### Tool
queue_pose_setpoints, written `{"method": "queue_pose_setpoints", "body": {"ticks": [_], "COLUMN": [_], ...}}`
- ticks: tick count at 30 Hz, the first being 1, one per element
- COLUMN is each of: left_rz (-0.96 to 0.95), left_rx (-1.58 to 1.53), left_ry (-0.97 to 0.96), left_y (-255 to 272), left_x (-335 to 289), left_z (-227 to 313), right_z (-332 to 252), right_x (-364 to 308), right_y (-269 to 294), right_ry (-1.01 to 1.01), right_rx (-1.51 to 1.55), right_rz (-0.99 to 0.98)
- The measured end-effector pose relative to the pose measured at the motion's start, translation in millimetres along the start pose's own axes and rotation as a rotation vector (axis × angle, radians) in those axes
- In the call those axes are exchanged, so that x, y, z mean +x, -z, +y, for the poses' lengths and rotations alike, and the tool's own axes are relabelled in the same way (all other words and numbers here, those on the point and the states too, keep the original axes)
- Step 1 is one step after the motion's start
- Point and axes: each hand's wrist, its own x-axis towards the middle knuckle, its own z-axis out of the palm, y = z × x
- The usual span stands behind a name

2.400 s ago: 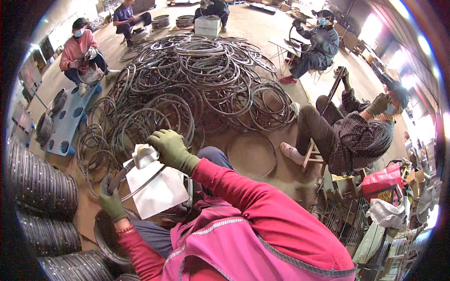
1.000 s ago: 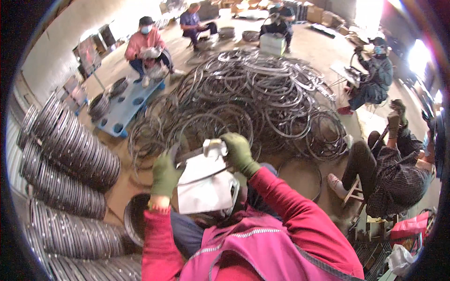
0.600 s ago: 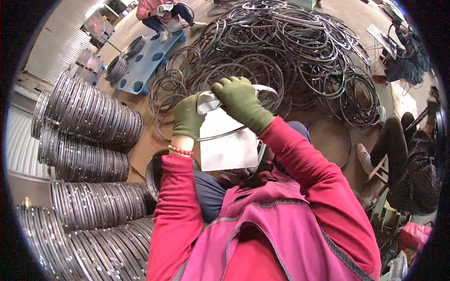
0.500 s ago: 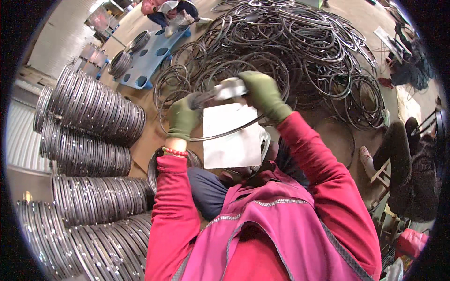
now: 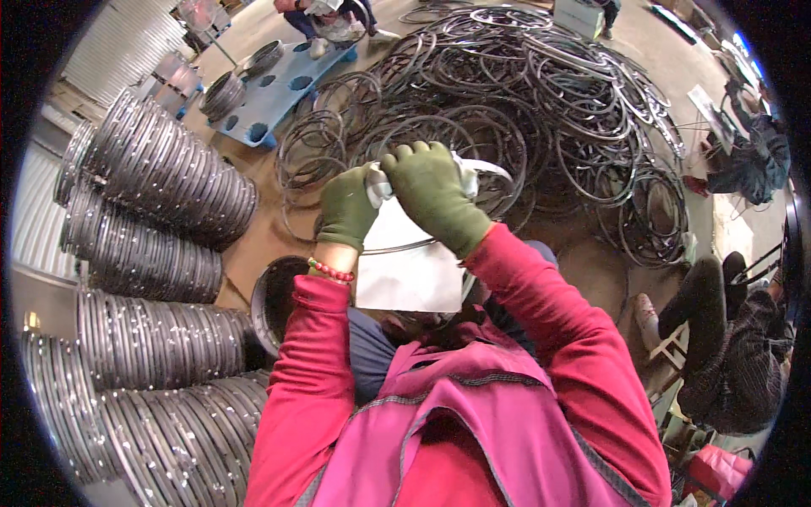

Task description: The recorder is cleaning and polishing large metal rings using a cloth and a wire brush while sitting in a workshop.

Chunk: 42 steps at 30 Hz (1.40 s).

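Observation:
My left hand (image 5: 346, 207), in an olive green glove, is closed round a thin dark hoop (image 5: 397, 248); its near arc passes below both hands. My right hand (image 5: 432, 193), gloved alike, is closed just beside it, with the knuckles up. A white strip (image 5: 490, 166) sticks out past the right hand's far side, and a whitish piece (image 5: 378, 186) shows between the two hands. How these join the hoop is hidden under the fingers. Below the hands, a white flat board (image 5: 410, 283) lies over my lap.
A big tangled heap of dark hoops (image 5: 498, 76) covers the floor ahead. Several stacked rows of hoops (image 5: 169, 169) line my left. Beyond them stands a blue pallet (image 5: 274, 97) with hoops on it. Other people sit at the far left and on the right (image 5: 735, 338).
My hands have come closer together, the right one moving left and down. The long piece between them is now mostly covered, and a white strip shows past the right hand.

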Motion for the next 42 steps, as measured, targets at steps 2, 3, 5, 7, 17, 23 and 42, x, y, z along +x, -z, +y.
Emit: {"method": "queue_pose_setpoints", "body": {"ticks": [2,3,5,7,17,23,42], "left_rz": [0.015,0.028,0.086,0.06,0.097,0.06,0.116], "left_rx": [-0.037,-0.059,-0.074,-0.106,-0.168,-0.19,-0.2], "left_ry": [-0.011,-0.006,-0.035,0.011,0.031,0.049,0.023], "left_y": [0,-1,0,-2,0,9,4], "left_x": [0,0,-1,2,-1,-7,-8], "left_z": [1,2,7,8,17,19,18], "right_z": [6,7,9,11,10,4,3], "right_x": [3,3,0,-2,-8,-10,-12], "right_y": [-1,-2,-3,-3,-9,-6,-6], "right_ry": [-0.001,-0.002,-0.001,-0.012,-0.036,-0.036,-0.061], "right_rx": [0.051,0.059,0.081,0.074,0.125,0.094,0.133], "right_rz": [-0.003,0.011,0.071,0.068,0.164,0.135,0.184]}}
